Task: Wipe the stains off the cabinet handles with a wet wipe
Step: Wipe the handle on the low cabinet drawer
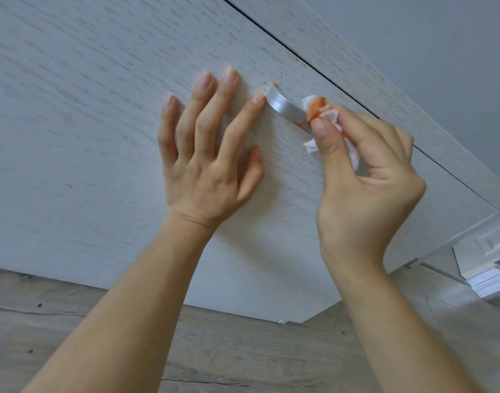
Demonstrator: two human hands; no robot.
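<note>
The left hand lies flat, fingers spread, on the pale grey wood-grain cabinet door, its forefinger tip just beside the brushed silver metal handle. The right hand pinches a crumpled white wet wipe, stained orange, against the handle's lower end. Orange-brown specks mark the door at the handle's upper end. No writing or label is legible anywhere.

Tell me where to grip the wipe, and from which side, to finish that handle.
Probably as the right hand does now: pinch the wipe by its bunched white tail, coming from the handle's right end, away from the left hand flat on the door. That leaves the orange-stained wad free against the metal. Stains remain by the handle's upper end.
</note>
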